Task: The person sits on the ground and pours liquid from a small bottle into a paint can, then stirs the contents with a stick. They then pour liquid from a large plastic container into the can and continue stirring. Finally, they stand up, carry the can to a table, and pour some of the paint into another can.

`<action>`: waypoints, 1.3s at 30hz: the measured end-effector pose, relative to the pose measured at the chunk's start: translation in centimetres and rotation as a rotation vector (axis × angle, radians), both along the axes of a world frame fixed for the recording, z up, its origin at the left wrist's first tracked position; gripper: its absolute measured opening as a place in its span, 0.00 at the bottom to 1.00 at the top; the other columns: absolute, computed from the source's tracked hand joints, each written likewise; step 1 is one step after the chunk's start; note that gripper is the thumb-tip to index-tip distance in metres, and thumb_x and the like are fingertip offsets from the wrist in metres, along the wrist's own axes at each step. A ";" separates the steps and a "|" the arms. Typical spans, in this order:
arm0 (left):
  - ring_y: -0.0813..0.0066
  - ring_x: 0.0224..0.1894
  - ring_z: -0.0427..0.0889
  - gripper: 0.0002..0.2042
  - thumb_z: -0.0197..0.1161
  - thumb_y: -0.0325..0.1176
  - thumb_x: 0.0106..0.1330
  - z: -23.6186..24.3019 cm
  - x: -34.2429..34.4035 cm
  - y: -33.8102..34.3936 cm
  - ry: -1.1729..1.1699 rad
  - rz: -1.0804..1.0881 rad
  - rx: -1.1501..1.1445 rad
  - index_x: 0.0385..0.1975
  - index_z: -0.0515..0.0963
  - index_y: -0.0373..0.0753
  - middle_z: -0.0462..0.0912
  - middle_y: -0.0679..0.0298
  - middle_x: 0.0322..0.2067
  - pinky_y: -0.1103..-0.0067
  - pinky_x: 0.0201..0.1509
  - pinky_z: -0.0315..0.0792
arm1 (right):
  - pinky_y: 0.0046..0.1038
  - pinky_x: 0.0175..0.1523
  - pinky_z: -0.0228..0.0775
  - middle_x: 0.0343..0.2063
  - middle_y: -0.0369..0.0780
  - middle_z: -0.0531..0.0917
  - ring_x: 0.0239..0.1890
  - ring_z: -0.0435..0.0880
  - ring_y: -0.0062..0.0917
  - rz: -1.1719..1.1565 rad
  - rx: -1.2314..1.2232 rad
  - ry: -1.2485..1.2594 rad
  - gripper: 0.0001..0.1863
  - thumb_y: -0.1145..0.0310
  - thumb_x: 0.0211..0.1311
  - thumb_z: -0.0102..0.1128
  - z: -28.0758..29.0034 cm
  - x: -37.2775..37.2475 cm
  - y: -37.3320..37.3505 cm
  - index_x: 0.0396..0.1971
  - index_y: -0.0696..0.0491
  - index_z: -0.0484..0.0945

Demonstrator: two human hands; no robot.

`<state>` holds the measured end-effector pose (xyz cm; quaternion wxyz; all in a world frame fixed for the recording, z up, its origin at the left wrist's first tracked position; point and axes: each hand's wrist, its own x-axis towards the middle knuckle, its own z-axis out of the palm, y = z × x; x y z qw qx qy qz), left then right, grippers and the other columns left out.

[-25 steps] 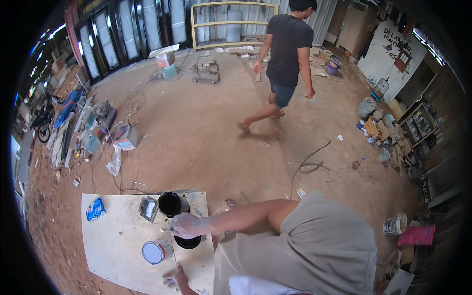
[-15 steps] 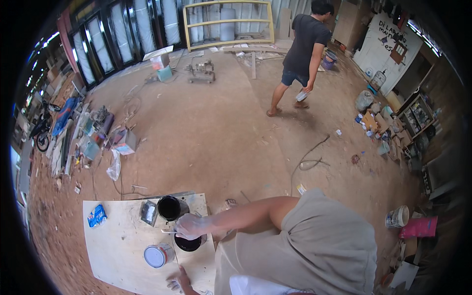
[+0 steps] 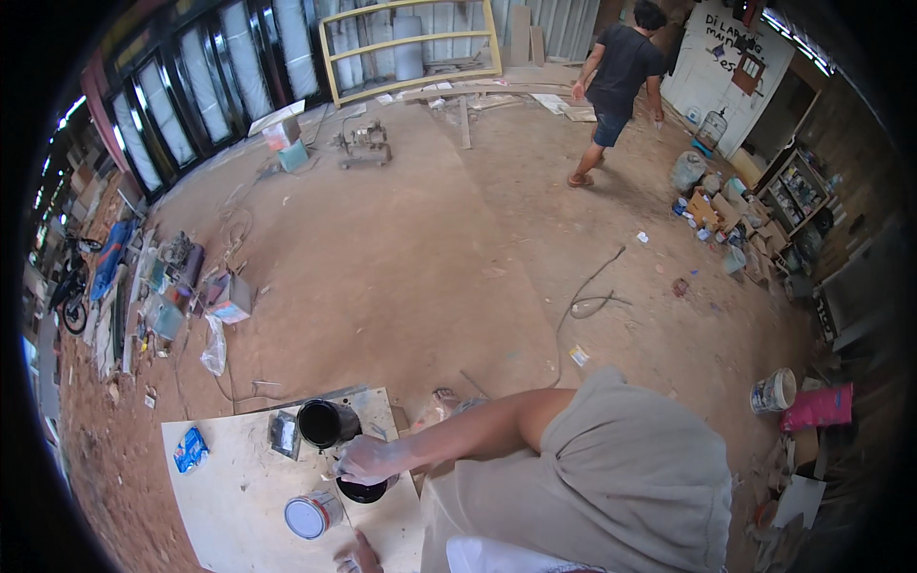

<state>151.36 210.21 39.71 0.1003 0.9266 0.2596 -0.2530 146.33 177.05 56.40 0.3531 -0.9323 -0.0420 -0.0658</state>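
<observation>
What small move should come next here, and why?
Perhaps bring the left hand up to steady the open dark can under the right hand: that can's mouth is being worked over, while the left hand, seemingly empty, is near the lidded tin.

R arm (image 3: 478,430) outstretched w/ R hand (image 3: 367,461) curled, L hand (image 3: 360,556) partly seen.

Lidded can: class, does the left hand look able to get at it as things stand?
Probably yes: the left hand is close to the lidded can, with nothing bulky visible between them; the right hand is over an open can.
</observation>
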 end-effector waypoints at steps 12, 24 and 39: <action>0.30 0.72 0.15 0.69 0.56 0.81 0.49 0.5 -0.4 0.0 -0.008 -0.006 0.003 0.71 0.19 0.36 0.10 0.34 0.69 0.46 0.74 0.32 | 0.48 0.39 0.77 0.25 0.48 0.84 0.32 0.85 0.47 0.032 -0.079 0.109 0.14 0.57 0.61 0.59 0.3 0.5 -0.5 0.27 0.54 0.82; 0.30 0.72 0.15 0.69 0.56 0.80 0.49 -0.6 0.1 2.3 -0.014 0.016 0.001 0.71 0.19 0.36 0.10 0.33 0.68 0.47 0.74 0.31 | 0.45 0.38 0.77 0.26 0.48 0.84 0.33 0.84 0.48 0.063 -0.105 0.182 0.15 0.57 0.61 0.59 1.4 0.1 0.0 0.27 0.54 0.82; 0.28 0.71 0.16 0.71 0.57 0.81 0.47 1.2 -0.6 1.2 0.008 0.022 -0.015 0.71 0.20 0.34 0.12 0.33 0.69 0.45 0.73 0.30 | 0.48 0.39 0.77 0.28 0.48 0.84 0.33 0.84 0.49 0.035 -0.101 0.076 0.14 0.58 0.61 0.58 0.1 0.9 0.2 0.29 0.54 0.82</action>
